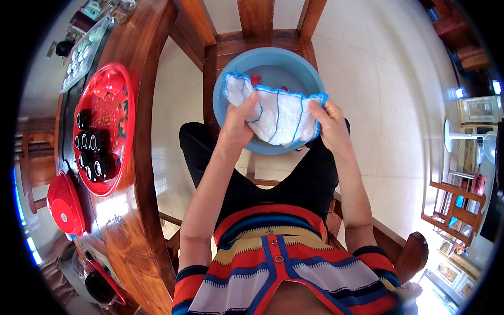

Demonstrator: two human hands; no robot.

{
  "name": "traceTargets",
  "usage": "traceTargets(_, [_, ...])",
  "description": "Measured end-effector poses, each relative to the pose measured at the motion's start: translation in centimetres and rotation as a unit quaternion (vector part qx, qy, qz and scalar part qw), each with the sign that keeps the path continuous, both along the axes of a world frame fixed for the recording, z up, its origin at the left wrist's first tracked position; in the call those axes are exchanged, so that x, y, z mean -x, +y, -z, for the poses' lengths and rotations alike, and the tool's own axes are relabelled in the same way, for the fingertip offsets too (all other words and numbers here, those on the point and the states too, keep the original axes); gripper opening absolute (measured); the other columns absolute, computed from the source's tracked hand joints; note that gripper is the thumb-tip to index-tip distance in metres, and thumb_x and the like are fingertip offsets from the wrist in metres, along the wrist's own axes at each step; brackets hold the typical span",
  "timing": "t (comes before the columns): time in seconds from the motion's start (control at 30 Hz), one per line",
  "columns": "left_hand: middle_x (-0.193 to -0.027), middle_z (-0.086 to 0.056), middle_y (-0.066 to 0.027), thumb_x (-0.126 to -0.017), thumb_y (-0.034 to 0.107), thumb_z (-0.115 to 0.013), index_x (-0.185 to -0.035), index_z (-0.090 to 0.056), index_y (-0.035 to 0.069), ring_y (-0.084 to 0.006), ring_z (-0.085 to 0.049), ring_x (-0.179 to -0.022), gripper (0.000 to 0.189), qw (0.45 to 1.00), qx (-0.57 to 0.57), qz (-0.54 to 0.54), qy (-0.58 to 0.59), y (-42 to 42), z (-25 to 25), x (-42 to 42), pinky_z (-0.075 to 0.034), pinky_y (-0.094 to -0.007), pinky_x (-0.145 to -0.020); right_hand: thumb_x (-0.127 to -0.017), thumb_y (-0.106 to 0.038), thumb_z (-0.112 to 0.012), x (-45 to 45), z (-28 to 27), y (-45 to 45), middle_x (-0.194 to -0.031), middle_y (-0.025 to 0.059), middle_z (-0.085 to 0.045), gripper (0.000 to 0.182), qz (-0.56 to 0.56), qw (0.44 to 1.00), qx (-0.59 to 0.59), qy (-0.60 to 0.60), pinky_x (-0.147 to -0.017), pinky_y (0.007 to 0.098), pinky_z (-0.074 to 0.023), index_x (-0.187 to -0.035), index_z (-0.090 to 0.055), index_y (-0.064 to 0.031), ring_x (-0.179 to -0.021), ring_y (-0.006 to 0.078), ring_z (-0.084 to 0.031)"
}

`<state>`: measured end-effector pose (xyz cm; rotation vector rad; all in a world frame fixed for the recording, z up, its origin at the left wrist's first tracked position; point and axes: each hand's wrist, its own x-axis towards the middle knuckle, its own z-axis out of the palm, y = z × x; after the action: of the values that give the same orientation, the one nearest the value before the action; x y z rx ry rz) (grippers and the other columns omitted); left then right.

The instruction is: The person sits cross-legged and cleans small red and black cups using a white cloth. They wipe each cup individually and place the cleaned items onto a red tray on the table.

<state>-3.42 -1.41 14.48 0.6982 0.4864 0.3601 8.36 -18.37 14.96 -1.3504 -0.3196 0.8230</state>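
Note:
A white cloth (281, 112) with blue stitched edges and blue lines is stretched between my two hands. My left hand (241, 122) grips its left side, thumb on top. At the right end, my right hand (330, 122) pinches the cloth near the blue hem. Below the cloth sits a round blue plastic basin (267, 54), partly covered by it. Small red things (256, 79) show inside the basin; what they are is hard to tell. The basin stands on the seat of a wooden chair (214, 55), in front of my knees.
On the wooden table (138, 157) at left, a red patterned tray (126, 138) holds several small black cups (95, 141) and red items (108, 84). Behind it is a clear tray (80, 59) of small cups. Red plastic dishes (65, 204) lie nearer. A white fan (449, 136) stands far right.

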Motion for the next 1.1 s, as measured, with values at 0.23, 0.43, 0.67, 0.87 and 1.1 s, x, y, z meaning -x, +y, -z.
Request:
traceTargets(0.23, [-0.113, -0.054, -0.0079, -0.088, 0.031, -0.055, -0.12, -0.044, 0.005, -0.0207, -0.055, -0.102, 0.042, 0.987, 0.108, 0.107, -0.047, -3.7, -3.5, -1.8, -0.046, -0.0382, -0.086, -0.083, -0.02, -0.057, 0.2, -0.2, -1.8, -0.104, 0.0114, -0.058, 0.036, 0.074, 0.977, -0.198, 0.009, -0.093, 0.0364, -0.0402, -0.114, -0.05, -0.0019, -0.103, 0.0253, -0.053])
traceTargets(0.43, [-0.089, -0.059, -0.0108, -0.082, 0.055, -0.053, -0.108, -0.052, 0.0, -0.0176, -0.058, -0.079, 0.061, 0.93, -0.227, 0.222, 0.188, -4.0, -1.8, -2.2, -0.048, -0.0292, -0.062, -0.07, -0.006, -0.063, 1.3, -4.4, -0.3, -0.091, 0.0091, -0.058, 0.026, -0.072, 0.881, 0.095, -0.457, -0.074, 0.0323, -0.0436, -0.095, -0.056, -0.0011, -0.081, 0.0235, -0.056])
traceTargets(0.67, [-0.092, -0.058, -0.0193, -0.082, 0.045, -0.056, -0.098, -0.054, 0.001, -0.0338, -0.057, -0.084, 0.047, 0.783, -0.538, 0.084, 0.301, 2.5, 7.5, -5.2, -0.046, -0.0424, -0.069, -0.069, -0.013, -0.067, 0.7, -1.8, -3.1, -0.084, 0.0095, -0.055, 0.031, -0.005, 0.876, 0.12, -0.468, -0.074, 0.0363, -0.0433, -0.095, -0.055, -0.003, -0.081, 0.0275, -0.054])
traceTargets(0.87, [-0.106, -0.044, -0.0188, -0.082, 0.026, -0.058, -0.104, -0.055, 0.01, -0.0376, -0.045, -0.1, 0.027, 0.618, -0.7, 0.04, 0.356, 3.4, 10.2, -8.3, -0.043, -0.0489, -0.076, -0.073, -0.012, -0.063, 3.9, 0.6, -5.4, -0.102, 0.0123, -0.059, 0.034, -0.014, 0.86, 0.152, -0.487, -0.084, 0.0321, -0.0436, -0.106, -0.057, -0.0047, -0.097, 0.027, -0.056])
traceTargets(1.1, [-0.099, -0.047, -0.0184, -0.079, 0.016, -0.058, -0.11, -0.05, 0.011, -0.0375, -0.047, -0.096, 0.032, 0.579, -0.741, 0.079, 0.33, 4.9, 15.6, -6.5, -0.042, -0.0492, -0.076, -0.069, -0.022, -0.072, 5.8, -0.7, -4.3, -0.091, 0.0051, -0.061, 0.028, -0.067, 0.895, 0.153, -0.413, -0.072, 0.0323, -0.0442, -0.089, -0.061, -0.006, -0.083, 0.0197, -0.057])
